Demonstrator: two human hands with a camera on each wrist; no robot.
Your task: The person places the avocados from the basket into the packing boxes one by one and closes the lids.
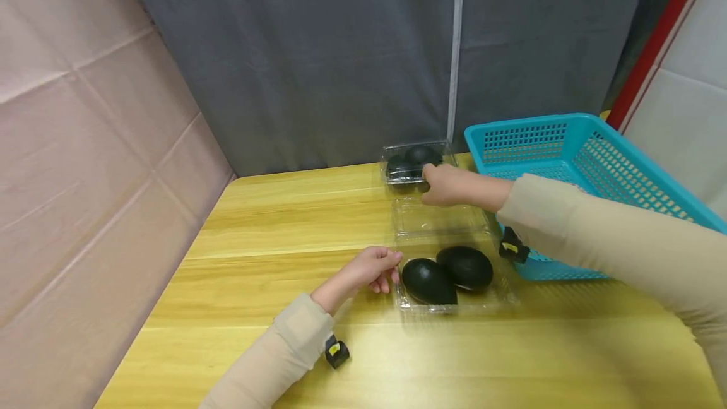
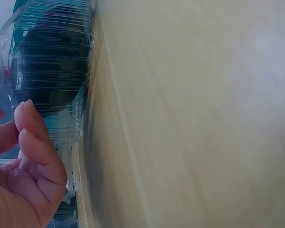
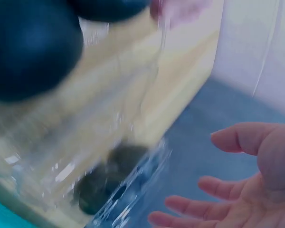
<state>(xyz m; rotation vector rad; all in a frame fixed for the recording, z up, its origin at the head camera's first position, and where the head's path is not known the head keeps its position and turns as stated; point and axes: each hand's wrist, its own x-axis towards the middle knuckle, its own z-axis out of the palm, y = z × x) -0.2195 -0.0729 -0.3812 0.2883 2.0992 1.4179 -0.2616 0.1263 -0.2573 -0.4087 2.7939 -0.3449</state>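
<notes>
An unfolded clear plastic clamshell box holds two dark green avocados in its near half. Its transparent lid lies folded back on the far side. At the box's left edge, my left hand pinches the rim between thumb and fingers, as the left wrist view shows up close. My right hand is over the far edge of the lid, in front of a second clear box with dark avocados inside. In the right wrist view, that hand's fingers are spread with nothing between them.
A turquoise plastic basket stands on the right of the wooden table, under my right forearm. Behind the table hangs a grey curtain. A pale, creased wall covering borders the left side.
</notes>
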